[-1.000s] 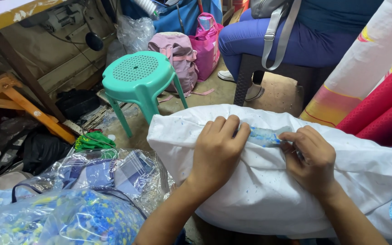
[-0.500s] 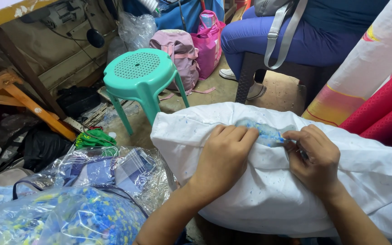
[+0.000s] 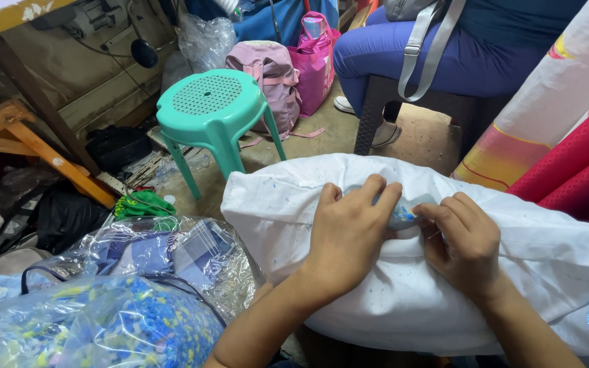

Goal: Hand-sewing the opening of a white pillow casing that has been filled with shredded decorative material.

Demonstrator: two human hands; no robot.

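On top of the white pillow, which lies in front of the green stool, the left hand presses down with fingers curled into the cloth, and the right hand pinches a small pale blue piece at the gathered edge. The pillow looks soft, light and puffy, best gripped by bunching its loose cotton cover. Left of the pillow lie crinkly clear plastic bags of patterned fabric
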